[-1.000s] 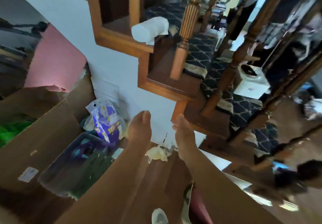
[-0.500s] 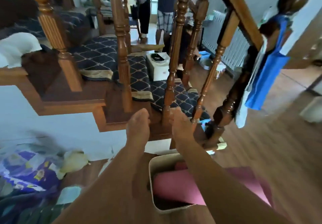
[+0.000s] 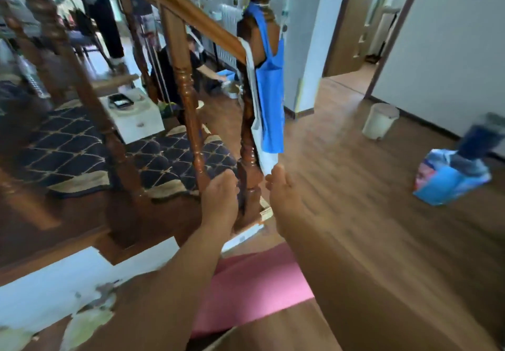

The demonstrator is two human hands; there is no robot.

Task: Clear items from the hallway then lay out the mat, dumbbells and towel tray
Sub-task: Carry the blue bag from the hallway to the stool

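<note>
Both my arms reach forward at the foot of a wooden staircase. My left hand [image 3: 220, 200] and my right hand [image 3: 284, 196] hang in the air on either side of the newel post [image 3: 250, 159], fingers relaxed, holding nothing. A pink mat [image 3: 254, 285] lies on the wooden floor below my forearms, partly hidden by them. No dumbbells or towel tray show in this view.
A blue bag [image 3: 270, 91] hangs from the newel post. A blue printed bag [image 3: 451, 181] and a white bin [image 3: 379, 121] stand on the floor at the right. A white box [image 3: 136, 115] sits on the carpeted stairs. People stand beyond the railing.
My view has swung right from the cardboard boxes and clutter by the stair wall to the newel post and open hallway. Both hands stay extended and empty.
</note>
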